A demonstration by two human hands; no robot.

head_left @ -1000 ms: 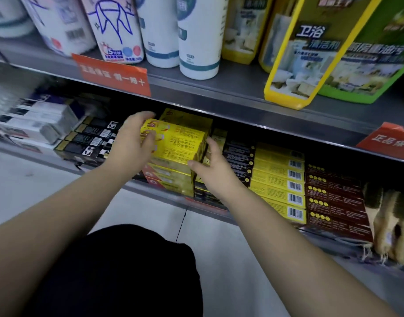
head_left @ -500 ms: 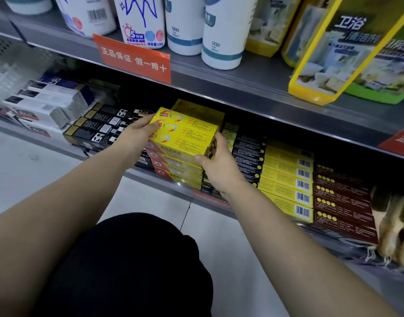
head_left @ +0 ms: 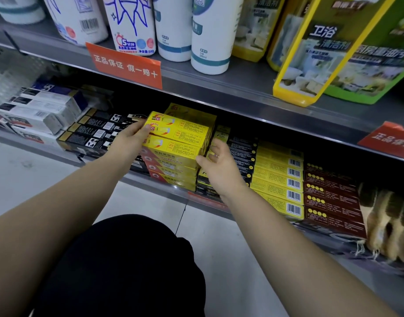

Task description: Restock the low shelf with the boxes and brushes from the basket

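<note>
- The yellow boxes (head_left: pixel 182 133) lie flat on top of a stack of similar boxes at the middle of the low shelf (head_left: pixel 137 178). Their long faces are turned forward, presumably so that the print can be read from the aisle.
- The left hand (head_left: pixel 127 143) is laid against the left end of the top boxes. Its fingers are fairly straight and press rather than wrap, which suits squaring the ends with the stack beneath.
- The right hand (head_left: pixel 221 165) is held at the right end with fingers spread and relaxed, and nothing is gripped. Whether its thumb touches the corner cannot be told, as that edge is blurred.
- The stack is set between the black boxes (head_left: pixel 98 131) and the barcoded yellow boxes (head_left: pixel 278 177), so like is kept with like.
- Brushes (head_left: pixel 388 223) are seen at the far right of the same shelf, well apart from both hands. The basket is not in view.
- The step is judged to be seating and aligning. Little room is left under the upper shelf (head_left: pixel 219 88), so a level push would be called for.
</note>
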